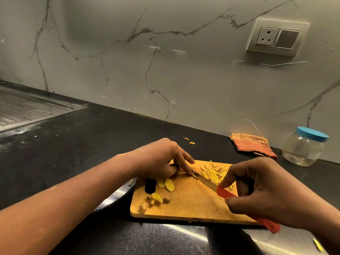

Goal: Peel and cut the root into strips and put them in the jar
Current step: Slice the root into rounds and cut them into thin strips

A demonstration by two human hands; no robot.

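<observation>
Currently pins a small root piece [194,175] to the wooden cutting board [193,207] with the left hand [163,159], low in the middle of the frame: fingers bent down, tips on the piece, thumb tucked under the palm.

Grips a knife [207,183] in the right hand [266,190] at lower right, with thumb and curled fingers round the red handle and one fingertip up where handle meets blade. Blade slanted up and left across the board, tip touching the piece just beside the left fingertips.

On the board's upper right, behind the blade and partly hidden by the right hand: a loose heap of pale yellow strips [213,173]. Just below the left hand: a few flat yellow slices [168,184] beside the board's dark handle slot [150,185]. Nearer the board's lower left corner: a cluster of brown knobbly offcuts [156,200].

Board flat on a black tabletop [82,144]. At the right edge of the frame, well apart from the board: a clear jar [303,151], upright, blue lid [312,133] on. Left of the jar, against the marble wall: a folded checked cloth [252,144]. Above the left hand, on the bare tabletop: two small scraps of peel [189,141]. At far left: a steel drainboard [27,107]. At upper right: a wall socket [277,36].
</observation>
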